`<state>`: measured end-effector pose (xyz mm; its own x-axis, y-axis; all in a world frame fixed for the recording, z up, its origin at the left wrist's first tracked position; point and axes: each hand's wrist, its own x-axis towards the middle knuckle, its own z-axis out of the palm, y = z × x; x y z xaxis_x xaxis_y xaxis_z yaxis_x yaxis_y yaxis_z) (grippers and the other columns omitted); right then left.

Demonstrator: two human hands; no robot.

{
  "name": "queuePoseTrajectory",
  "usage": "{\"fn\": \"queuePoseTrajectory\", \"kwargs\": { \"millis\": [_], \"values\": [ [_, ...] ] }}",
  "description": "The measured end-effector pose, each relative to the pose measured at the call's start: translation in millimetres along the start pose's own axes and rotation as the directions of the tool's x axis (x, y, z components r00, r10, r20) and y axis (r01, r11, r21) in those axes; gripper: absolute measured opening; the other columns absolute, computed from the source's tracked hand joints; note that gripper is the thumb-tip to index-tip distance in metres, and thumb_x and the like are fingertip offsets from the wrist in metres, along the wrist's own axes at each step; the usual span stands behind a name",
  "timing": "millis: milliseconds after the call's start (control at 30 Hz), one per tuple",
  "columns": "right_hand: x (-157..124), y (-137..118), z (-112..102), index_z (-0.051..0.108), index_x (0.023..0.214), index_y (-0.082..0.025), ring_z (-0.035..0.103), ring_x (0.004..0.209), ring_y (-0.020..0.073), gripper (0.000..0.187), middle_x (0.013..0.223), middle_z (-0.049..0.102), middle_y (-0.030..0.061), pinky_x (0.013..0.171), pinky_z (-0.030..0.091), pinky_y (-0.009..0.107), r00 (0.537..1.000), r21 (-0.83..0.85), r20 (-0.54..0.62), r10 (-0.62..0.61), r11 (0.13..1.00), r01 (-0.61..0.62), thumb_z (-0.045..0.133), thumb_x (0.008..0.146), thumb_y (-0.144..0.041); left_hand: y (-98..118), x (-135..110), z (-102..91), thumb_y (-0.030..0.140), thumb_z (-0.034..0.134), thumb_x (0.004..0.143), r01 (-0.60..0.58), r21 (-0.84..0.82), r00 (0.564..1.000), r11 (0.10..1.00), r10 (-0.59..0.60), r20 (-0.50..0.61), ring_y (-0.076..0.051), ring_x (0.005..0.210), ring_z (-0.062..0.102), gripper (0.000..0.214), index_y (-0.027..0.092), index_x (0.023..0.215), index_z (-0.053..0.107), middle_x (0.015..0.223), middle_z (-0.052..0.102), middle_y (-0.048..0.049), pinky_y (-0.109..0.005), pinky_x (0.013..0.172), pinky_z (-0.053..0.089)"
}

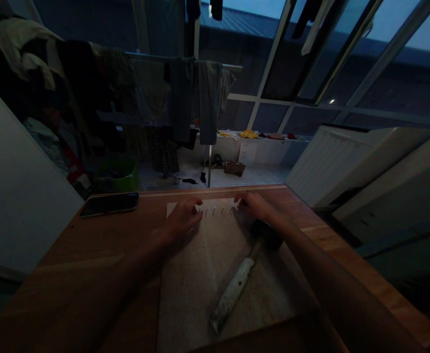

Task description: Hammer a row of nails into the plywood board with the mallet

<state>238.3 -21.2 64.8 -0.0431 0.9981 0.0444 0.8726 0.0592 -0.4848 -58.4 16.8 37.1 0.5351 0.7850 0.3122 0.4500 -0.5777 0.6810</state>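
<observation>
A pale board [196, 279] lies on the wooden table [90, 274]. Near its far edge stands a row of several small nails [218, 211]. My left hand [182, 218] rests on the board at the left end of the row, fingers curled toward the first nail. At the right end of the row my right hand [252, 204] has its fingers bent down by the last nail. Whether either hand pinches a nail is too dark to tell. A hammer [240, 279] with a dark head and a worn pale handle lies on the board under my right forearm.
A dark phone [109, 203] lies at the table's far left corner. Beyond the table stands a clothes rack [185, 93] hung with garments, and a green basin [121, 179] sits on the floor. A white radiator [332, 162] is to the right, large windows behind.
</observation>
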Motion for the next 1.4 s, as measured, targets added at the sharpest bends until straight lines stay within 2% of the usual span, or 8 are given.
{"fn": "queuePoseTrajectory", "kwargs": {
  "millis": [100, 200, 300, 433, 800, 1067, 1233, 1400],
  "values": [
    [-0.8, -9.5, -4.0, 0.075, 0.113, -0.015, 0.074, 0.085, 0.0192, 0.027, 0.090, 0.080, 0.0090, 0.081, 0.052, 0.027, 0.999, -0.097, 0.011, -0.034, 0.995, 0.035, 0.065, 0.089, -0.007, -6.8, 1.9, 6.8, 0.020, 0.067, 0.088, -0.037, 0.042, 0.999, 0.998, 0.038, -0.004, -0.019, 0.078, 0.068, 0.024, 0.016, 0.112, 0.070, 0.086, 0.072, -0.0051, -0.033, 0.080, 0.054],
    [-1.0, -19.9, -5.5, 0.074, 0.122, -0.017, 0.074, 0.087, 0.0195, 0.033, 0.094, 0.081, 0.0083, 0.081, 0.052, 0.026, 0.996, -0.157, 0.061, -0.061, 0.985, 0.070, 0.066, 0.091, -0.010, -12.6, 3.6, 4.5, 0.021, 0.068, 0.087, 0.011, 0.018, 0.998, 1.000, -0.010, -0.059, -0.016, 0.070, 0.064, 0.021, 0.016, 0.108, 0.072, 0.080, 0.070, -0.0027, -0.030, 0.071, 0.052],
    [1.2, -29.5, -1.8, 0.080, 0.110, -0.020, 0.075, 0.088, 0.0206, 0.025, 0.094, 0.082, 0.0071, 0.081, 0.053, 0.026, 0.988, -0.203, 0.131, -0.080, 0.973, 0.106, 0.071, 0.088, -0.011, -17.4, 4.5, -0.6, 0.023, 0.070, 0.086, 0.066, -0.060, 0.997, 0.996, -0.069, -0.045, -0.015, 0.066, 0.063, 0.020, 0.016, 0.104, 0.072, 0.078, 0.070, -0.0016, -0.027, 0.065, 0.050],
    [4.4, -38.4, -0.5, 0.083, 0.088, -0.018, 0.076, 0.092, 0.0214, 0.022, 0.095, 0.083, 0.0083, 0.083, 0.052, 0.026, 0.977, -0.245, 0.184, -0.106, 0.958, 0.150, 0.065, 0.089, -0.005, -23.2, 4.6, 1.6, 0.022, 0.070, 0.085, 0.046, -0.146, 0.999, 0.988, -0.045, 0.011, -0.015, 0.071, 0.068, 0.020, 0.016, 0.104, 0.071, 0.088, 0.075, -0.0053, -0.026, 0.068, 0.053],
    [4.4, -61.3, 5.1, 0.084, 0.094, -0.015, 0.076, 0.096, 0.0230, 0.020, 0.100, 0.083, 0.0127, 0.084, 0.050, 0.025, 0.974, -0.283, 0.178, -0.142, 0.940, 0.189, 0.064, 0.094, -0.011, -11.4, 10.6, 8.4, 0.019, 0.062, 0.093, -0.101, -0.020, 0.994, 0.995, 0.101, 0.037, -0.021, 0.087, 0.072, 0.013, 0.018, 0.094, 0.075, 0.094, 0.078, -0.0070, -0.033, 0.083, 0.056],
    [8.6, -79.0, 25.7, 0.083, 0.098, -0.013, 0.077, 0.098, 0.0238, 0.022, 0.103, 0.082, 0.0165, 0.084, 0.049, 0.025, 0.971, -0.293, 0.171, -0.167, 0.933, 0.211, 0.061, 0.097, -0.014, -6.5, 21.6, 22.8, 0.013, 0.059, 0.092, -0.090, 0.074, 0.989, 0.993, 0.081, 0.123, -0.021, 0.082, 0.071, 0.017, 0.015, 0.088, 0.075, 0.089, 0.077, -0.0085, -0.030, 0.079, 0.053],
    [5.6, -84.6, 27.0, 0.083, 0.100, -0.012, 0.076, 0.098, 0.0249, 0.025, 0.103, 0.082, 0.0182, 0.085, 0.049, 0.027, 0.970, -0.278, 0.146, -0.193, 0.933, 0.227, 0.059, 0.098, -0.012, -1.0, 17.2, 14.9, 0.018, 0.063, 0.093, -0.112, 0.010, 0.991, 0.994, 0.111, 0.071, -0.020, 0.083, 0.072, 0.013, 0.017, 0.093, 0.076, 0.091, 0.078, -0.0060, -0.030, 0.079, 0.054],
    [-17.3, -80.6, 15.2, 0.084, 0.100, -0.018, 0.076, 0.091, 0.0215, 0.021, 0.098, 0.082, 0.0105, 0.083, 0.052, 0.027, 0.957, -0.161, 0.124, -0.264, 0.946, 0.282, 0.063, 0.096, -0.015, 9.3, 6.2, 7.2, 0.022, 0.068, 0.093, -0.151, -0.096, 0.988, 0.984, 0.155, 0.029, -0.020, 0.084, 0.074, 0.010, 0.020, 0.098, 0.077, 0.094, 0.080, -0.0049, -0.031, 0.083, 0.056]
  ]
}}
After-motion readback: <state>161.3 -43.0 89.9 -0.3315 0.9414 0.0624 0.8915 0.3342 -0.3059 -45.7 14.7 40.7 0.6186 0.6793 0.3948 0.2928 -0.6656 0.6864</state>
